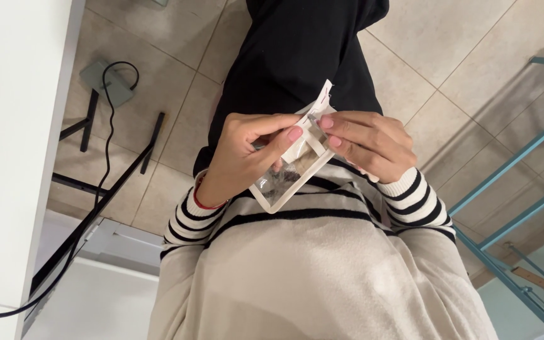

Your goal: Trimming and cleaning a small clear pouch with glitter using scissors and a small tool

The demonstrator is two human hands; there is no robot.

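Both hands pinch the small clear packet: left hand and right hand grip closed on its torn top.

The opening step seems in hand; widening the tear needs a gentle pull apart.

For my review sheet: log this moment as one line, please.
left hand: pinches small clear packet | right hand: grips packet's top edge | backdrop: tiled floor
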